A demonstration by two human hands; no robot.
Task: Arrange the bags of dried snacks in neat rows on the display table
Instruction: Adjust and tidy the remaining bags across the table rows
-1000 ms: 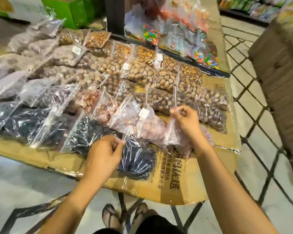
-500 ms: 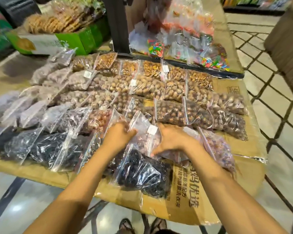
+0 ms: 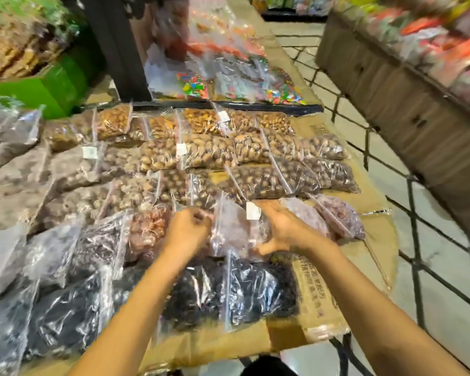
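Two hands are clamped on one clear plastic bag of pinkish dried snacks (image 3: 235,234) at the centre of the frame, the left hand (image 3: 187,229) pinching its left edge, the right hand (image 3: 285,229) clasping its right side. It probably wants lifting slightly and setting square with its row. Glossy bags of black dried fruit (image 3: 255,291) crowd its lower edge and bags of brown nuts (image 3: 258,180) lie just above, on the cardboard-covered worktop (image 3: 375,248).

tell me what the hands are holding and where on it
Both hold the labelled pink bag: the left hand seems to pinch its upper left edge; the right hand clasps its right side, thumb under the near edge.
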